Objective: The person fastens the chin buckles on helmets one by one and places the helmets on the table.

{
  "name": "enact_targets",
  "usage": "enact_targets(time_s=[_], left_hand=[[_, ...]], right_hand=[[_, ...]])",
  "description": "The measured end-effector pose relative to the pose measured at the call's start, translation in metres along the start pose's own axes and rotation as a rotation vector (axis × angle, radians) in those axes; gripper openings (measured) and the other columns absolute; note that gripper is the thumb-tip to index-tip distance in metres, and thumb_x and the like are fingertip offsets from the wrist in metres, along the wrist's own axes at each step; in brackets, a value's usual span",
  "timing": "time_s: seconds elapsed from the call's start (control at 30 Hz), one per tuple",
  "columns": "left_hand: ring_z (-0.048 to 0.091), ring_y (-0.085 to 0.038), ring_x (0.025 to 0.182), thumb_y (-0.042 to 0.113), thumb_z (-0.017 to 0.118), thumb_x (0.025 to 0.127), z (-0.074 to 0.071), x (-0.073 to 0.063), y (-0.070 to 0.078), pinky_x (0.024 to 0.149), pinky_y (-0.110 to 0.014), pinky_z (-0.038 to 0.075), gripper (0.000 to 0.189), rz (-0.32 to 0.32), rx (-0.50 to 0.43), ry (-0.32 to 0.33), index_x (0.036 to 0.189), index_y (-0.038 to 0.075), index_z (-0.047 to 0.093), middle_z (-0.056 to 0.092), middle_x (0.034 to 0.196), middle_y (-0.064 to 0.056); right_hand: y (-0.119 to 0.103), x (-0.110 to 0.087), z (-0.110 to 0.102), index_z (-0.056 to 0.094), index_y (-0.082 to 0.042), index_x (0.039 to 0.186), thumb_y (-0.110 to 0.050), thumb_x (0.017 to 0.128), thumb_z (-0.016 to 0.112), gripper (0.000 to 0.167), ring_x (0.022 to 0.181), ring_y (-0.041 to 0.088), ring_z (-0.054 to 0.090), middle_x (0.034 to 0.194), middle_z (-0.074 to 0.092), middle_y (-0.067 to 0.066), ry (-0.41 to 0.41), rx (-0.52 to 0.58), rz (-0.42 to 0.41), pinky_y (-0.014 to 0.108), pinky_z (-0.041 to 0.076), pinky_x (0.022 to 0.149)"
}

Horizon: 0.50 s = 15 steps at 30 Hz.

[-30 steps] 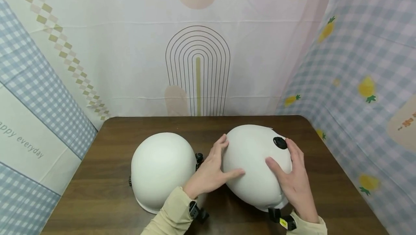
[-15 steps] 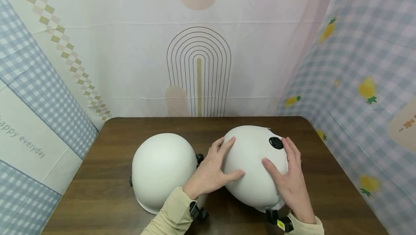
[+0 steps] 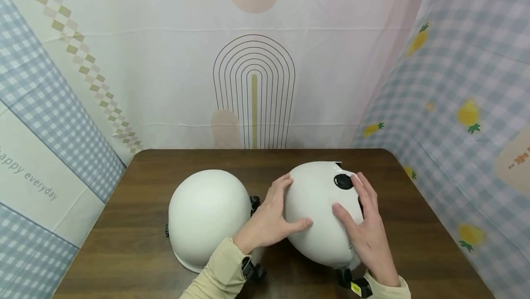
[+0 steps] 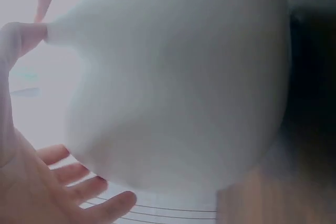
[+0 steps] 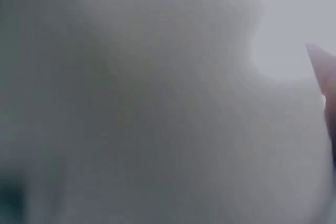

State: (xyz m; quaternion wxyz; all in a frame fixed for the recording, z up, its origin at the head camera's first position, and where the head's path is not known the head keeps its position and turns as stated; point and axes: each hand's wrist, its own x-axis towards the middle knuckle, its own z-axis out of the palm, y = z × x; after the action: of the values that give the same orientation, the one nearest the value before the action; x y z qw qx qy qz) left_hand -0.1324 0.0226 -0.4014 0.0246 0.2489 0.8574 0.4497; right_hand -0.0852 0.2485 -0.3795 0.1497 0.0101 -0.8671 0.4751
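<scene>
A white helmet (image 3: 316, 216) with a round black disc (image 3: 343, 181) near its upper right is between my two hands on the right half of the table. My left hand (image 3: 269, 221) holds its left side, thumb toward the front and fingers spread along the far edge. On the opposite side, my right hand (image 3: 366, 234) grips the shell, fingertips beside the disc and thumb on the dome. In the left wrist view the white shell (image 4: 178, 87) fills most of the picture. The right wrist view is a blurred close look at the shell (image 5: 157, 103).
A second white helmet (image 3: 207, 216) stands dome up just left, with black fittings (image 3: 254, 203) on its side near my left wrist. Both are on a brown wooden table (image 3: 120, 244). Patterned cloth (image 3: 174, 73) hangs behind and along both sides.
The held helmet has turned a little between my hands, its black disc shifting left. My right hand has moved slightly left with it, while the left hand's fingers shift slightly on the shell.
</scene>
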Motion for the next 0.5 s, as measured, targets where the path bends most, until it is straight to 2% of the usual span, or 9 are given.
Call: enact_targets(time_s=[0.07,0.13,0.2,0.37,0.43,0.5], left_hand=[[0.036,-0.019,0.134,0.073,0.063,0.077,0.0031,-0.0010,-0.0010,0.099,-0.048,0.042,0.103,-0.026,-0.012,-0.020,0.154,0.024,0.016,0.015,0.157,0.006],[0.037,-0.021,0.133,0.073,0.063,0.076,0.0060,-0.0020,-0.0020,0.097,-0.049,0.043,0.105,-0.045,-0.024,-0.032,0.156,0.029,0.011,0.017,0.156,0.002],[0.037,-0.023,0.132,0.073,0.064,0.076,0.0078,-0.0029,-0.0023,0.095,-0.050,0.043,0.104,-0.056,-0.036,-0.037,0.155,0.037,0.008,0.017,0.154,-0.001],[0.044,-0.031,0.127,0.073,0.063,0.077,0.0088,-0.0033,-0.0020,0.092,-0.056,0.043,0.096,-0.067,-0.032,-0.028,0.152,0.047,0.010,0.016,0.155,-0.007],[0.044,-0.032,0.128,0.073,0.062,0.077,0.0088,-0.0026,-0.0011,0.093,-0.057,0.042,0.095,-0.063,-0.011,-0.024,0.153,0.044,0.013,0.014,0.156,-0.008],[0.038,-0.030,0.134,0.073,0.063,0.077,0.0084,-0.0008,0.0005,0.097,-0.055,0.041,0.097,-0.047,0.014,-0.018,0.154,0.036,0.016,0.010,0.159,-0.005]], right_hand=[[-0.0022,-0.0003,0.0020,0.033,-0.035,0.151,-0.024,0.094,0.067,0.068,0.143,0.020,0.023,0.158,0.015,-0.016,-0.027,0.029,-0.043,0.035,0.030,0.109],[-0.0042,-0.0010,0.0044,0.035,-0.031,0.151,-0.019,0.096,0.064,0.063,0.143,0.019,0.023,0.158,0.015,-0.014,-0.049,0.063,-0.088,0.018,0.029,0.106],[-0.0057,-0.0020,0.0064,0.037,-0.026,0.151,-0.013,0.097,0.061,0.060,0.144,0.020,0.022,0.158,0.016,-0.011,-0.062,0.105,-0.131,0.009,0.026,0.102],[-0.0077,-0.0032,0.0079,0.041,-0.021,0.149,-0.005,0.098,0.058,0.056,0.143,0.021,0.023,0.157,0.020,-0.008,-0.040,0.141,-0.183,0.009,0.028,0.102],[-0.0077,-0.0029,0.0078,0.042,-0.020,0.148,-0.005,0.097,0.058,0.056,0.143,0.021,0.024,0.157,0.021,-0.007,-0.040,0.142,-0.192,0.010,0.029,0.101],[-0.0071,-0.0027,0.0076,0.042,-0.021,0.148,-0.005,0.098,0.057,0.055,0.143,0.019,0.026,0.157,0.022,-0.007,-0.045,0.146,-0.193,0.011,0.030,0.101]])
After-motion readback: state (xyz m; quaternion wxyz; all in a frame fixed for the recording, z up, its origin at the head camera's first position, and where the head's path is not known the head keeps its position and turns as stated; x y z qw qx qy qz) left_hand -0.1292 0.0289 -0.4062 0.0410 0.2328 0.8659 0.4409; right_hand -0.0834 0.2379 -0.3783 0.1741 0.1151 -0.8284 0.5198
